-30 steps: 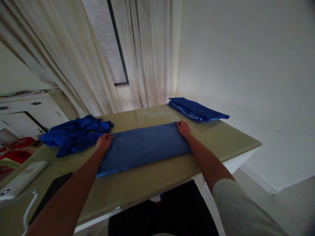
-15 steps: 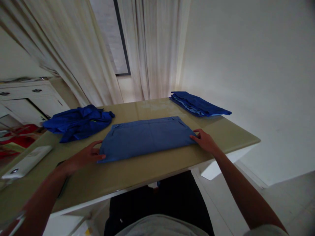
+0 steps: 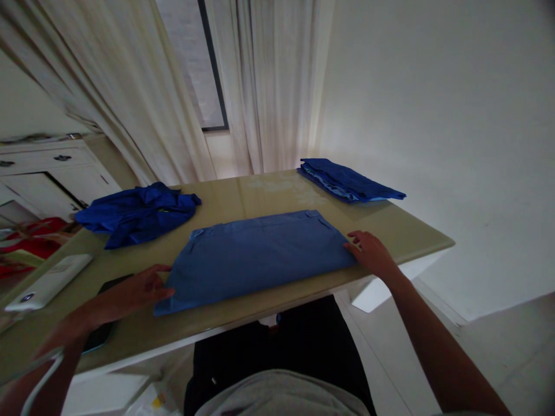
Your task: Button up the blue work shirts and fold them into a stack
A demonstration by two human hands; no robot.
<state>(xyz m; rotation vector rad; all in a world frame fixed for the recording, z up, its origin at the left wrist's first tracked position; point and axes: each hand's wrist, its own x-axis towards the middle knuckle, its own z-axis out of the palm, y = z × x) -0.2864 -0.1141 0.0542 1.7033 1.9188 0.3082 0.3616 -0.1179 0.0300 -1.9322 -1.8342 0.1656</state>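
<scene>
Fingers (image 3: 161,290) of the left hand (image 3: 130,296) stretched out, loosely together, tips touching the near left corner of the flat blue garment (image 3: 260,257); fingers (image 3: 353,245) of the right hand (image 3: 372,252) slightly apart, resting against its right end, clamped on nothing. Lies on the table (image 3: 243,196) between both hands, long axis left to right, equally close to each. Beside the left hand, one dark flat device (image 3: 100,338) and one white device (image 3: 47,280). Farther off, one crumpled blue garment (image 3: 136,214) far left, one folded blue stack (image 3: 347,182) far right: three blue pieces in all.
</scene>
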